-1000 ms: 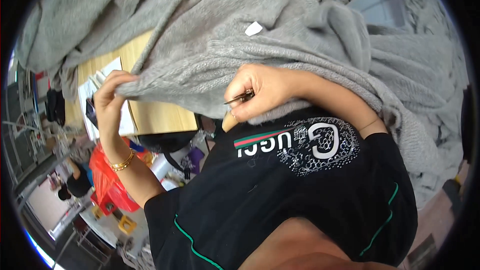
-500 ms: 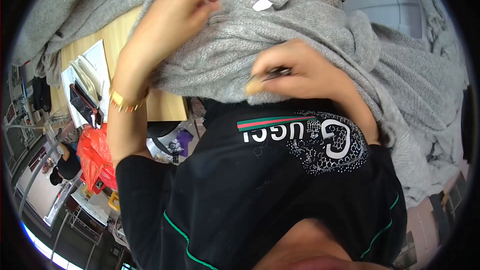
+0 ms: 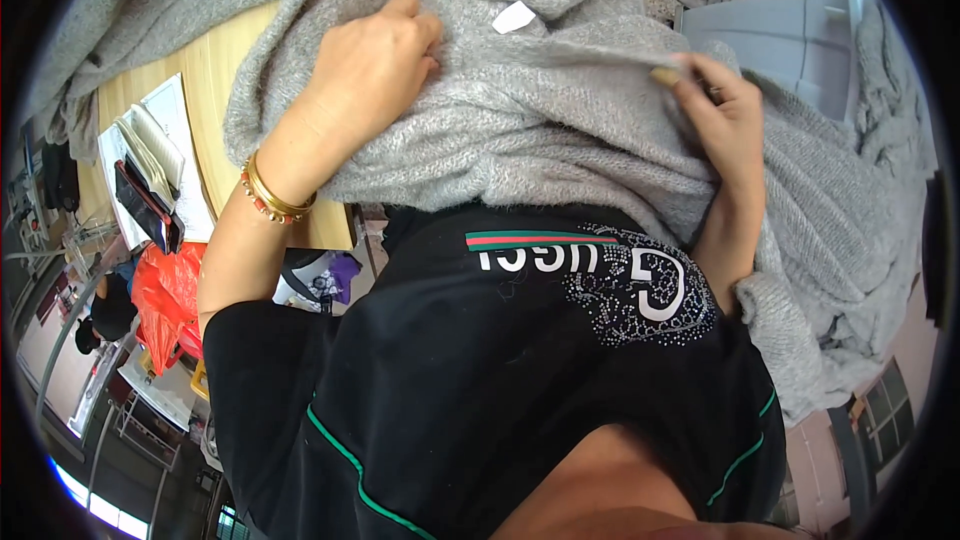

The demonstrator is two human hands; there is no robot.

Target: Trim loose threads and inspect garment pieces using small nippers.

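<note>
A heap of grey knitted fabric (image 3: 590, 145), apparently a garment, covers my lap and the table in front of me. A small white label (image 3: 514, 18) shows on it, between and beyond my hands. My left hand (image 3: 378, 60) is closed on the knit left of the label, its fingertips partly hidden. My right hand (image 3: 722, 115) pinches a raised fold of the knit between thumb and finger, pulling it taut to the right. Something small and dark shows inside its curled fingers; its kind is unclear.
On the left, a wooden table (image 3: 228, 65) bears papers (image 3: 188, 140) and a dark wallet-like item (image 3: 150, 205). A red plastic bag (image 3: 165, 295) hangs below. A grey-blue plastic bin (image 3: 770, 45) stands at the far right, with more knit beside it. Another person (image 3: 112, 308) is far left.
My right hand has moved right and away from my body and now lifts a fold. My left hand has come slightly nearer and closed on the knit. The dark item in my right hand shows less.
</note>
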